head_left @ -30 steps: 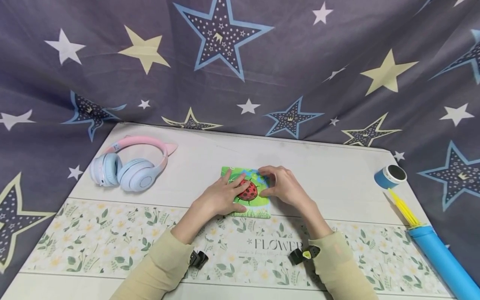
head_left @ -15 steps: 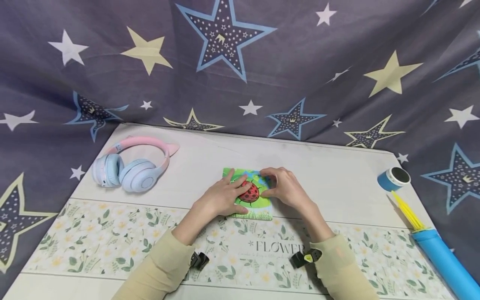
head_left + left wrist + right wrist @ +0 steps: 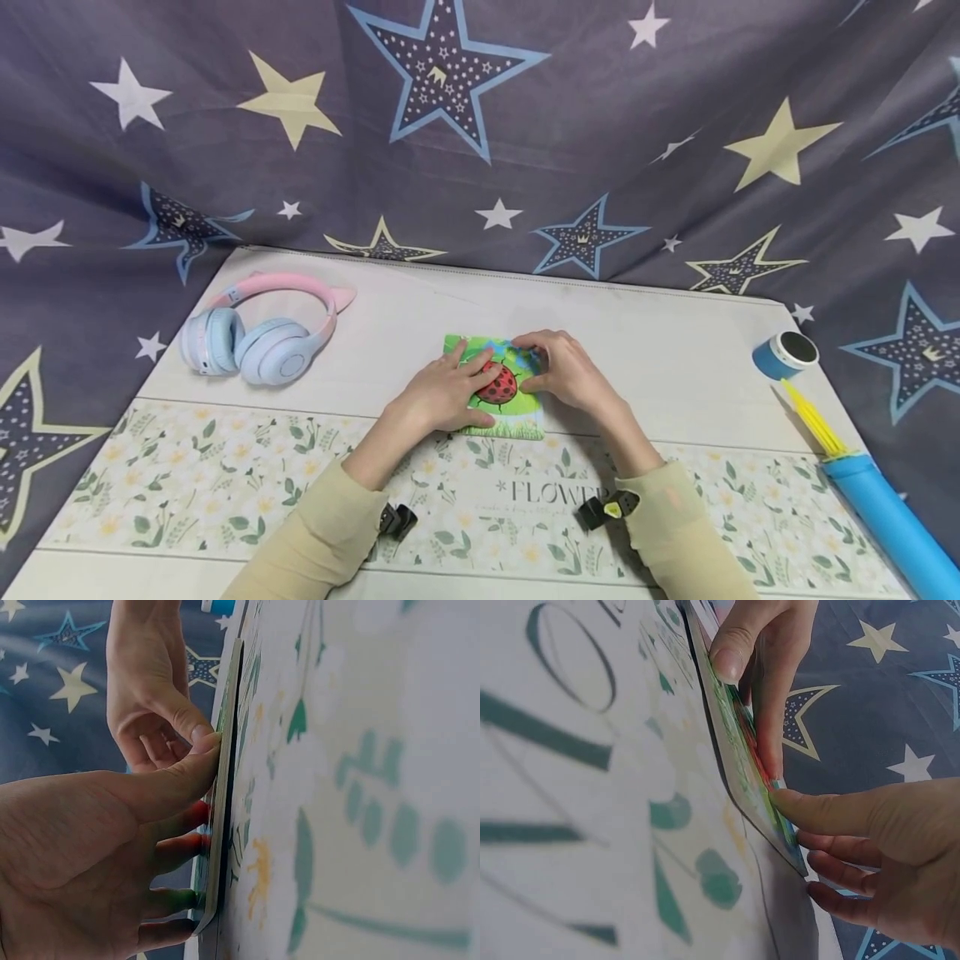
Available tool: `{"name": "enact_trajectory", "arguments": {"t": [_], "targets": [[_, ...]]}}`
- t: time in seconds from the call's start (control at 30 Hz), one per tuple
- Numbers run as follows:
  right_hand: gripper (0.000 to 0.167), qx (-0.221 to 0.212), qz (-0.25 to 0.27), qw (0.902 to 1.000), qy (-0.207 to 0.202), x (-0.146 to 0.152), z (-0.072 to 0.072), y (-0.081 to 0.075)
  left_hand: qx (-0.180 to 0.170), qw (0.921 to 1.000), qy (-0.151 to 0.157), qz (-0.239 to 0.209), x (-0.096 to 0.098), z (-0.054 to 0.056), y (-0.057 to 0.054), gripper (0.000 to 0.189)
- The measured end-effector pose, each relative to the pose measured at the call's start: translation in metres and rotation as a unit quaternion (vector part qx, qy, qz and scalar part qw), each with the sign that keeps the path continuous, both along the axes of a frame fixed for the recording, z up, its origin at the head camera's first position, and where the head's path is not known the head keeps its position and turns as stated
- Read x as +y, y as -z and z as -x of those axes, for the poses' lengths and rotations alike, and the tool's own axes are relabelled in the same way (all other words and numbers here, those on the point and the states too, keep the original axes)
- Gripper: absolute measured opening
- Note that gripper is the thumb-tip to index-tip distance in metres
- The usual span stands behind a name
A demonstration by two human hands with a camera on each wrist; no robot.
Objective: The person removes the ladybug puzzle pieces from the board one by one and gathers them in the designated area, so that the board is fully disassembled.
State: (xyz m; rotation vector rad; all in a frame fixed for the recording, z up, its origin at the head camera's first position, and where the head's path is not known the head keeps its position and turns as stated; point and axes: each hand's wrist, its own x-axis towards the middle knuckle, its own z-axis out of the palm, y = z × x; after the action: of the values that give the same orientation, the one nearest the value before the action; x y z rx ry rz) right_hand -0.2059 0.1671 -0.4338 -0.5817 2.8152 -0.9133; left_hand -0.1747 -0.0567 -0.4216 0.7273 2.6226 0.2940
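A square ladybug puzzle (image 3: 517,427) with a green and blue picture lies flat on the table, its thick pale edge (image 3: 225,765) showing in the left wrist view. My left hand (image 3: 442,392) rests on its left part with the fingers spread over the picture, partly covering the red ladybug (image 3: 501,387). At the right side, my right hand (image 3: 570,371) bends round the puzzle's edge. Its thumb (image 3: 817,812) presses on the picture near the edge, while the other fingers (image 3: 844,870) curl at the far side.
Pink and blue cat-ear headphones (image 3: 273,354) lie at the left. To the right are a small blue and white cylinder (image 3: 783,357) and a blue tube (image 3: 885,517) with a yellow tip. A star-patterned curtain (image 3: 600,125) hangs behind the table.
Both hands stay in place on the puzzle, and the puzzle itself keeps its position. The head view shifts only slightly.
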Motion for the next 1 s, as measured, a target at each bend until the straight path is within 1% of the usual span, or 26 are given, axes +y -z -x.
{"name": "enact_trajectory", "arguments": {"t": [0.2, 0.47, 0.63, 1.0], "targets": [[0.069, -0.001, 0.010, 0.9999, -0.001, 0.0007, 0.0006, 0.0033, 0.000, 1.0000, -0.004, 0.004, 0.0005, -0.0010, 0.0000, 0.083], [0.080, -0.018, -0.004, 0.9998, 0.010, -0.0009, 0.0000, 0.0049, -0.001, 1.0000, -0.002, 0.006, 0.0019, -0.0013, 0.0000, 0.083], [0.078, -0.026, -0.003, 0.9996, 0.007, -0.0015, 0.0011, 0.0053, -0.002, 1.0000, -0.003, 0.006, 0.0021, -0.0014, -0.0007, 0.083], [0.073, -0.027, -0.006, 0.9996, 0.006, -0.0008, 0.0013, 0.0043, -0.004, 1.0000, 0.002, 0.005, 0.0021, 0.0000, 0.0004, 0.083]]}}
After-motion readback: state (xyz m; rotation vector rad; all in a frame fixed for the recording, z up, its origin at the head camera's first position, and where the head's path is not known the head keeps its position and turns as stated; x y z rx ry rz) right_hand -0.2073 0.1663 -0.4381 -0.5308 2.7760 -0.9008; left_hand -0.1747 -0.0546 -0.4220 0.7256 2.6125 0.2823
